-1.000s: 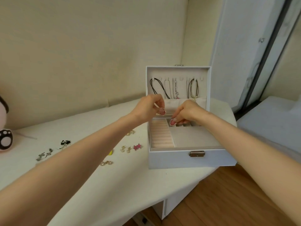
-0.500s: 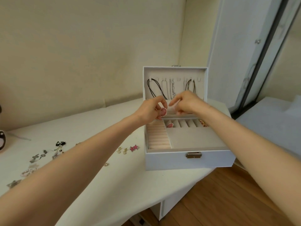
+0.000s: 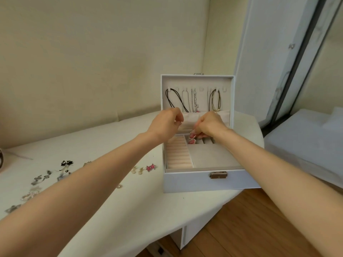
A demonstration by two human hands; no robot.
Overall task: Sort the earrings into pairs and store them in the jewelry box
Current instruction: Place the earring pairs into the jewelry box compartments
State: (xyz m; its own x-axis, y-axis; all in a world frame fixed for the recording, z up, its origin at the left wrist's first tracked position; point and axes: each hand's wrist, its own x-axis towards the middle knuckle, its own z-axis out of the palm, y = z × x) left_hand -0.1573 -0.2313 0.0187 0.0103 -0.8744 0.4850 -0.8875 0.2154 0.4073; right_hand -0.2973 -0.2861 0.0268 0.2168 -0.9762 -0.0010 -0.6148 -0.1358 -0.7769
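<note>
Red earring (image 3: pixel 191 135): 1, right hand (image 3: pixel 210 125) pinches | pink star earrings (image 3: pixel 150 167): 2

Pale box (image 3: pixel 185 180), grey-lined, with peach rolls (image 3: pixel 178 154), brass clasp (image 3: pixel 218 175). Black cords (image 3: pixel 174 99) in lid. Red earrings (image 3: pixel 191 140) inside. 2 pink stars (image 3: pixel 150 167), black earrings (image 3: pixel 66 163), silver earrings (image 3: pixel 40 178) on white table (image 3: pixel 111 201). Brown wood-grain floor (image 3: pixel 259 229).

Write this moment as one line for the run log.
right hand: pinches red earring at back slot of jewelry box | left hand: curled, contents unseen | table: pink star earrings and others
</note>
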